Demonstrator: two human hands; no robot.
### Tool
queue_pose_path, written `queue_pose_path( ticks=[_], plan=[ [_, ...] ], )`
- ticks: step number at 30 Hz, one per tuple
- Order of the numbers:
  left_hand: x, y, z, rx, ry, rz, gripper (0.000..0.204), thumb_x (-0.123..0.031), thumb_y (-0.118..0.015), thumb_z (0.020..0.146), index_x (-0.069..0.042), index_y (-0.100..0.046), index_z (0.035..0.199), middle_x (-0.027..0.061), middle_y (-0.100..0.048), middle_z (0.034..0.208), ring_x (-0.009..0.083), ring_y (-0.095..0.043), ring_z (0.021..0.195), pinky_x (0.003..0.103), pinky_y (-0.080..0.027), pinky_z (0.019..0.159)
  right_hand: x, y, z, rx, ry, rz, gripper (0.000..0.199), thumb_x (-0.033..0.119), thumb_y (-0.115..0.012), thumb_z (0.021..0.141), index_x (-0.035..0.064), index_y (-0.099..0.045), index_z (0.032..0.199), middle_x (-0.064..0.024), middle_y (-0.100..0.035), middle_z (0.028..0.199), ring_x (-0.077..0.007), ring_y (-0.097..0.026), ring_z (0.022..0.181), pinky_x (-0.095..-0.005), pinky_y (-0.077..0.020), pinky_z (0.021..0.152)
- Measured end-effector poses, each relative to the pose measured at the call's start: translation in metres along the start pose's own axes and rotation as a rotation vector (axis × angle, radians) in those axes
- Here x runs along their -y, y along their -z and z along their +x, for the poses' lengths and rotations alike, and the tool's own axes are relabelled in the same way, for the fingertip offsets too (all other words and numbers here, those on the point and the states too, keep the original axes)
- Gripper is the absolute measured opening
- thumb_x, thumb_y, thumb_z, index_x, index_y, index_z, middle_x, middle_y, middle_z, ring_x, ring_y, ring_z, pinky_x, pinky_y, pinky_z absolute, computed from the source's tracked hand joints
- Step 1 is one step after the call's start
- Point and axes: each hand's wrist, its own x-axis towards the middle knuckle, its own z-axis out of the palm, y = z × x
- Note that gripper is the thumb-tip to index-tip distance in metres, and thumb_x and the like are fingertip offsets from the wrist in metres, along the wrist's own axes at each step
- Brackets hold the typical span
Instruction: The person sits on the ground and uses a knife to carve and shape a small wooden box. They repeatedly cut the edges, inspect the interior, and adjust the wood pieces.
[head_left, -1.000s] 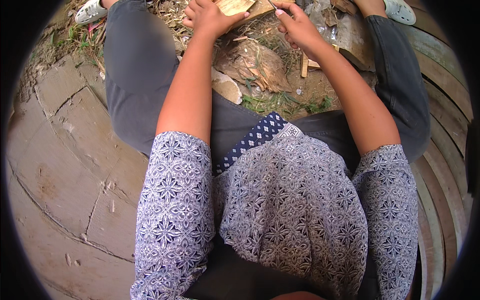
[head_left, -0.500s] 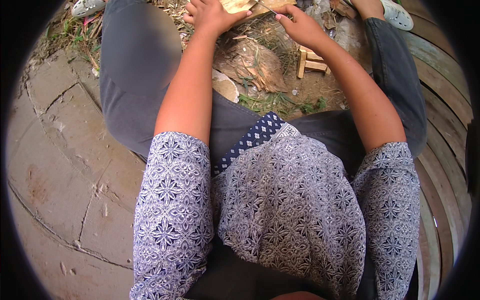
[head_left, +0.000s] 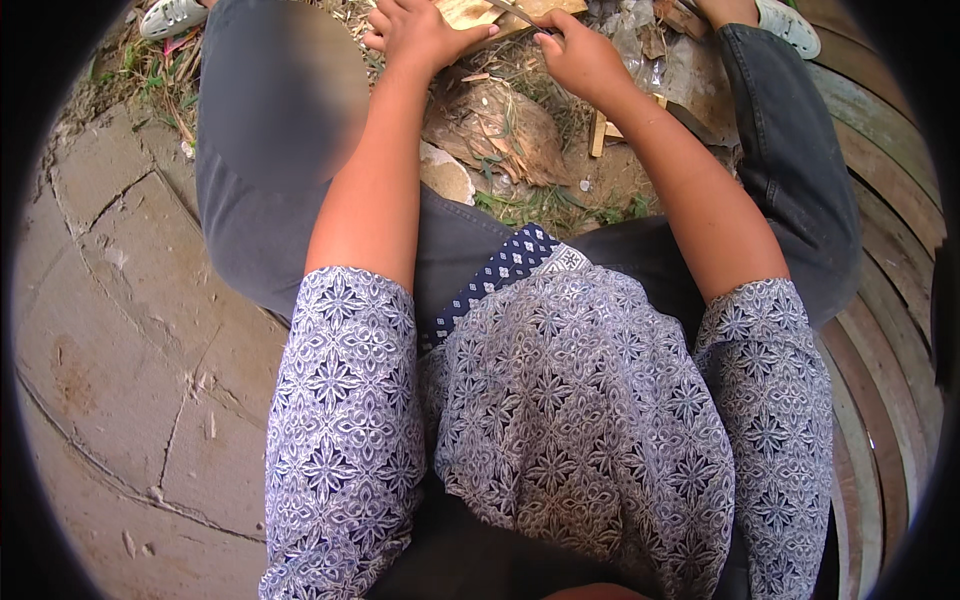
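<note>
At the far left, cracked paving stones (head_left: 120,300) curve around the seated person, and a white sandal (head_left: 172,16) lies at the upper edge beside a patch of grass and litter. Next comes the person's left leg in grey trousers (head_left: 270,170), bent outward, and the left forearm running up from a patterned blue-and-white sleeve (head_left: 345,400).

The left hand (head_left: 420,32) sits at the top of the view with its grip closed around the near end of a pale piece of wood (head_left: 470,12); the thumb lies across the wood's lower edge and the fingers curl over its left side. The wood is held above the ground between the knees, partly cut off by the top edge of the picture.

Just right of it, the right hand (head_left: 582,60) has its grip shut on a thin blade (head_left: 515,12), whose metal strip slants up and left to touch the wood. The handle is hidden inside the fist, so its shape cannot be told.

Below both hands, a large dry brown husk (head_left: 500,130) lies on the bare earth with a pale stone (head_left: 448,175) touching its lower left side. Short wooden sticks (head_left: 600,130) lie just beside the right wrist. Farther right are crumpled clear plastic (head_left: 650,50), the right leg, and another white sandal (head_left: 790,25), then curved wooden planks (head_left: 890,300) along the rim.
</note>
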Motion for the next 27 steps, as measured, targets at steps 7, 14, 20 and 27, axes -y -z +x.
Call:
queue_pose_path(
  ticks=[7,14,20,27],
  plan=[
    [-0.003,0.01,-0.004,0.026,0.031,0.004,0.131,-0.055,-0.091,0.057,0.003,-0.023,0.152,0.026,-0.035,0.152,0.0434,-0.028,0.145,0.054,-0.022,0.119,0.03,-0.012,-0.008,-0.067,-0.138,-0.028,0.03,0.033,-0.06,0.099,0.0216,-0.064,0.126,-0.0114,-0.072,0.085,-0.036,-0.069,0.078,-0.0458,-0.0544,0.071],
    [0.009,-0.01,0.004,-0.014,-0.047,-0.045,0.131,-0.054,-0.091,0.057,0.006,-0.024,0.152,0.029,-0.033,0.155,0.0445,-0.024,0.147,0.055,-0.022,0.12,-0.003,0.006,0.001,0.163,-0.213,0.532,0.034,0.036,-0.055,0.104,0.0162,-0.058,0.132,0.0046,-0.052,0.069,-0.0047,-0.044,0.055,-0.0266,-0.0374,0.05],
    [-0.001,0.003,-0.006,0.018,0.001,-0.037,0.131,-0.053,-0.091,0.059,0.004,-0.021,0.154,0.0256,-0.027,0.159,0.0433,-0.021,0.149,0.056,-0.02,0.121,0.006,0.048,0.002,0.382,-0.311,0.416,0.036,0.037,-0.055,0.104,0.019,-0.056,0.135,0.0049,-0.05,0.068,-0.0034,-0.039,0.05,-0.0242,-0.0281,0.043],
    [-0.002,0.0,-0.007,0.021,0.004,-0.052,0.134,-0.054,-0.092,0.059,0.003,-0.018,0.156,0.0251,-0.022,0.162,0.043,-0.018,0.15,0.056,-0.02,0.121,0.003,0.038,0.009,0.336,-0.222,0.261,0.037,0.037,-0.057,0.102,0.0175,-0.059,0.133,0.0024,-0.052,0.067,-0.007,-0.046,0.054,-0.0278,-0.0375,0.05]
  ],
)
